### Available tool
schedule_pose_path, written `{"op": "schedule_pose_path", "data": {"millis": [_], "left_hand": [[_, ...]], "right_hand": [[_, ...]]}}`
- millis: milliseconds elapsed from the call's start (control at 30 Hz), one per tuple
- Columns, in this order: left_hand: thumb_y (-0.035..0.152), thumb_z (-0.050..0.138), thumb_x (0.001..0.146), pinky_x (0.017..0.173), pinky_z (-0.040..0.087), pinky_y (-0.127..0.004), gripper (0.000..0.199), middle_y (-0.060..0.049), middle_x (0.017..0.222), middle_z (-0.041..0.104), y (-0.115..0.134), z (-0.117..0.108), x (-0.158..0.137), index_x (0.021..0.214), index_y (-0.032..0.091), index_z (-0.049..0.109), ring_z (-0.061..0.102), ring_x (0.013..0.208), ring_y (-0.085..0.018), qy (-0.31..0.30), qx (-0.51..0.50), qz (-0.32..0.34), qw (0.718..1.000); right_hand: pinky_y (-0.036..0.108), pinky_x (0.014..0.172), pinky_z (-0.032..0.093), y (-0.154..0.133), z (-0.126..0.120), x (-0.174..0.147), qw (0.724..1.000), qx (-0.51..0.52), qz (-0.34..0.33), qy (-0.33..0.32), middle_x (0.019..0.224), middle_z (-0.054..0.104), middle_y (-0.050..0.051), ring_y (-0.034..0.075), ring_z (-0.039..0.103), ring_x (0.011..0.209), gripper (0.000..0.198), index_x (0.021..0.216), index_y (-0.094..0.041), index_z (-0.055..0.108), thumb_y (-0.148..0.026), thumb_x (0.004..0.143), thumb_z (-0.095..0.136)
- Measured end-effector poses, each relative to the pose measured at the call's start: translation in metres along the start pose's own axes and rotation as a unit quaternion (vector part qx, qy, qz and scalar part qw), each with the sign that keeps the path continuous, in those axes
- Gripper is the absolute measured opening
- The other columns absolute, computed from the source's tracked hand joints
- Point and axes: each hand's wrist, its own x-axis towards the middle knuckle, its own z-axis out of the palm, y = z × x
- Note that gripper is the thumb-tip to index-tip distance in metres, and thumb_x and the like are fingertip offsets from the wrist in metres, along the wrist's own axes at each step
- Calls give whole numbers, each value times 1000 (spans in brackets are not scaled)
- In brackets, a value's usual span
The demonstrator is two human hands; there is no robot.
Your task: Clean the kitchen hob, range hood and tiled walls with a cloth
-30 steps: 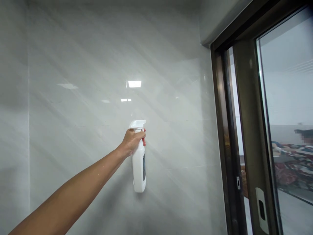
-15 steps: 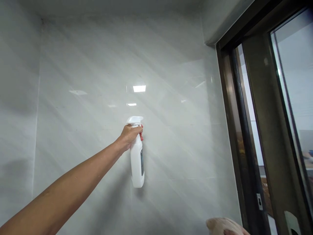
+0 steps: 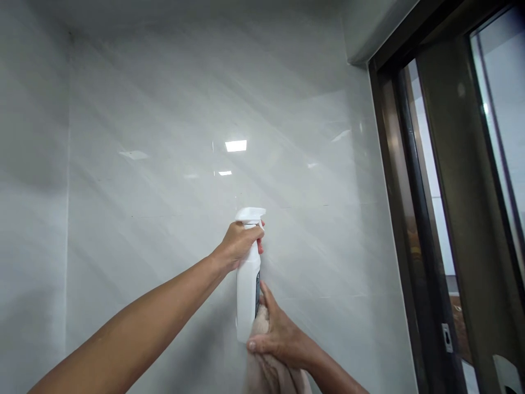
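Observation:
A white spray bottle [image 3: 246, 295] with a dark label is held upright in front of the pale tiled wall [image 3: 172, 115]. My left hand [image 3: 241, 241] wraps round its neck, just under the white spray head, with fingers at the trigger side. Beside the lower part of the bottle is my right hand [image 3: 283, 334], closed on a beige cloth [image 3: 273, 375] that hangs down below it. The thumb and cloth are up against the bottle's base; whether they press on it I cannot tell.
On the right stands a dark-framed sliding door [image 3: 455, 164] with glass and a small metal latch plate [image 3: 447, 337]. Another wall [image 3: 33, 219] meets the tiles at the left. Ceiling lights reflect in the glossy tiles.
My right hand has come up from the lower right edge with the cloth to the bottle's base. My left hand and the bottle have shifted slightly right and down in view.

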Motion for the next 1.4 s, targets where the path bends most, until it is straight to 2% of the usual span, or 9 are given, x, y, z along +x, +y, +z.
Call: {"op": "schedule_pose_path", "data": {"millis": [167, 300, 433, 633, 733, 833, 1067, 1267, 1400], "left_hand": [[22, 61, 54, 43, 40, -23, 31, 4, 53, 52, -11, -17, -3, 85, 22, 62, 49, 47, -13, 25, 14, 3, 1000], [23, 63, 57, 44, 40, -22, 30, 4, 55, 52, -11, -25, -8, 87, 22, 63, 51, 51, -13, 25, 21, 15, 999], [25, 65, 60, 46, 43, -23, 26, 4, 59, 53, -3, -33, -12, 86, 22, 63, 53, 51, -13, 17, 17, 22, 999], [27, 69, 64, 41, 43, -26, 28, 4, 67, 53, 18, -51, -7, 91, 23, 62, 57, 49, -15, 21, 9, 15, 1000], [32, 74, 69, 55, 55, -28, 30, 0, 88, 62, 30, -63, -5, 96, 22, 62, 71, 67, -19, -3, -2, 12, 1000], [34, 78, 73, 72, 59, -30, 35, -5, 116, 67, 38, -74, -6, 101, 22, 62, 77, 86, -24, -89, -8, 30, 996], [26, 73, 75, 64, 56, -32, 45, 4, 69, 59, 39, -90, -6, 117, 24, 57, 67, 68, -19, -182, -24, 22, 983], [20, 70, 63, 59, 51, -31, 32, 5, 58, 53, 40, -86, -4, 82, 24, 44, 65, 59, -21, -106, -50, 23, 993], [26, 75, 67, 62, 52, -32, 34, 1, 68, 63, 37, -85, -2, 83, 22, 46, 69, 65, -22, -62, -37, 31, 997]], "right_hand": [[48, 107, 47, 33, 27, 7, 986, 143, 91, -15, 143, 54, 13, 33, 55, 127, 131, 156, -27, 29, -57, 48, 97], [46, 102, 47, 42, 38, 11, 979, 173, 106, -2, 128, 61, 8, 29, 61, 112, 113, 146, -27, 38, -54, 52, 95], [43, 97, 48, 29, 43, 23, 981, 187, 59, 3, 128, 61, 6, 29, 60, 112, 97, 138, -27, 46, -47, 55, 92], [35, 86, 49, -7, 49, 42, 994, 91, 55, 22, 111, 63, 2, 21, 58, 95, 77, 130, -22, 52, -30, 59, 80], [35, 86, 48, -21, 47, 48, 995, 69, 58, 37, 113, 63, 2, 21, 58, 95, 83, 136, -22, 48, -27, 59, 78], [35, 90, 46, -25, 42, 53, 997, 50, 39, 34, 117, 63, 2, 22, 57, 102, 83, 136, -23, 49, -29, 59, 79], [34, 93, 45, -26, 35, 56, 1000, 8, 21, 22, 116, 63, 0, 22, 56, 105, 76, 133, -24, 53, -30, 62, 79], [34, 88, 47, -34, 41, 55, 999, 9, 43, 31, 114, 64, 1, 21, 58, 101, 78, 134, -23, 52, -31, 61, 79], [35, 91, 48, -33, 43, 58, 998, 7, 42, 48, 120, 64, 2, 22, 59, 103, 84, 139, -24, 48, -31, 61, 78]]}}
